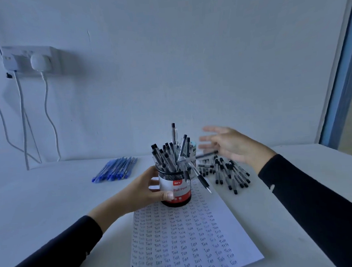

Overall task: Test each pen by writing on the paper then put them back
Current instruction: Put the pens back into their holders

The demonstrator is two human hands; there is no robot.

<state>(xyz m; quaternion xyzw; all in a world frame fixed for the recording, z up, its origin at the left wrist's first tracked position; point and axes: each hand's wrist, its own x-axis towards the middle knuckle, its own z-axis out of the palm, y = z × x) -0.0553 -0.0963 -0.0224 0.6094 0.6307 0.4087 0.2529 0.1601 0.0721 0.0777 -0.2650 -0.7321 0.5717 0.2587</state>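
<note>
Pens in the loose pile (227, 173) on the counter (63, 198) beside the paper (188, 239) look light, stiff and kinda slick, so I'd pinch one mid-barrel; left hand (141, 189) fingers (153, 182) wrap the top-heavy pen cup (174, 187) on the paper, right hand (230, 145) hovers spread, empty.

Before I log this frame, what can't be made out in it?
- Right hand: motion-blurred in the head view; whether it touches anything is unclear.
- Pale object behind the cup: mostly hidden by the pens standing in the cup.
- Label on the cup: its left part is covered by the left hand gripping it.
- Paper: bottom edge cut off by the frame; far end partly hidden by the cup.
</note>
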